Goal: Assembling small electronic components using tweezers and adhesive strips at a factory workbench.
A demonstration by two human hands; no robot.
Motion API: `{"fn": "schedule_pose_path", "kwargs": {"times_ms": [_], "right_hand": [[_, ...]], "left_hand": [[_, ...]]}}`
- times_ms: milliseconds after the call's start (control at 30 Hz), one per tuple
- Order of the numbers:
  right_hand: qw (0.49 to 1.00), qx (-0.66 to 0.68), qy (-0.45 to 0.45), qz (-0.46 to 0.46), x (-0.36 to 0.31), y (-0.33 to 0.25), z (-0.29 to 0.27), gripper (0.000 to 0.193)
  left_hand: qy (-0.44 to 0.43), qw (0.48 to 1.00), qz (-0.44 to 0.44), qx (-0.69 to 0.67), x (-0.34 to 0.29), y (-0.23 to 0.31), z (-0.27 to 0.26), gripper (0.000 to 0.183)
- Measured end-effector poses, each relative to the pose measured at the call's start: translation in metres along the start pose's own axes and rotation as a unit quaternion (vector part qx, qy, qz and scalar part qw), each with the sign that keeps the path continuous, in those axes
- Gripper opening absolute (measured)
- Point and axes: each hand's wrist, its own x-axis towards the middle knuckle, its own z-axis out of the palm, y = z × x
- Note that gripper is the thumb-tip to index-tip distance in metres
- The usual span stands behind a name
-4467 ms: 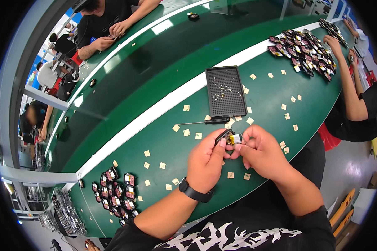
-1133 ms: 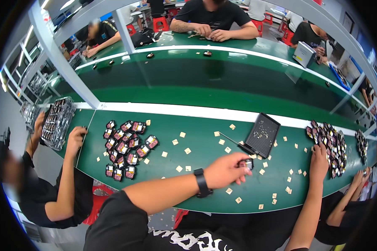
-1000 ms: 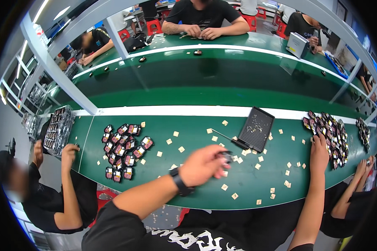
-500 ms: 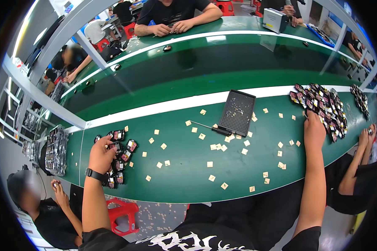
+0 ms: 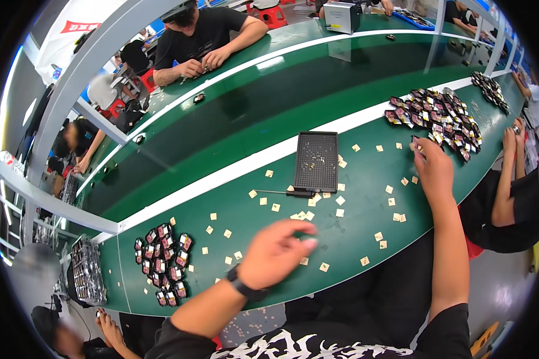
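My right hand (image 5: 434,167) is closed at the near left edge of a heap of small black parts (image 5: 437,113) with pink, white and yellow faces. A small dark part (image 5: 414,142) like those in the heap shows at its fingertips. My left hand (image 5: 275,254), with a dark watch on the wrist, hovers over the middle of the green table, thumb and forefinger apart and nothing seen between them. A looser group of the same black parts (image 5: 161,263) lies at the left. A black gridded tray (image 5: 316,160) holds tiny bits, and a screwdriver (image 5: 302,193) lies along its near edge.
Cream square pieces (image 5: 340,213) are scattered over the green table (image 5: 221,272). Clear-wrapped stacked trays (image 5: 88,269) stand at the left end. Beyond the white rail runs a dark green belt (image 5: 239,113). Co-workers sit across and at both sides.
My left hand has left the left group of parts and moved right, to mid-table. My right hand has drawn slightly away from the heap with a small dark part. The view has turned.
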Motion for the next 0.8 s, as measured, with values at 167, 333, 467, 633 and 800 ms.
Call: {"fn": "schedule_pose_path", "kwargs": {"times_ms": [167,333,467,633,800], "right_hand": [[0.993,0.044,-0.052,-0.097,-0.024,-0.066,-0.034,0.027],[0.937,0.238,-0.126,-0.224,-0.048,-0.144,-0.046,0.026],[0.902,0.269,-0.194,-0.275,-0.052,-0.181,-0.036,0.031],[0.911,0.317,-0.244,-0.103,-0.039,-0.185,-0.029,0.030],[0.919,0.294,-0.261,0.028,-0.051,-0.177,-0.016,0.016]], "left_hand": [[-0.112,0.970,0.014,-0.217,0.020,-0.040,0.014,0.050],[-0.153,0.923,-0.011,-0.354,0.022,-0.032,-0.011,0.066],[-0.181,0.906,-0.040,-0.381,0.019,-0.040,-0.018,0.056],[-0.101,0.898,-0.011,-0.428,0.022,-0.039,-0.018,0.040],[-0.038,0.932,-0.011,-0.361,0.021,-0.034,-0.015,0.041]]}}
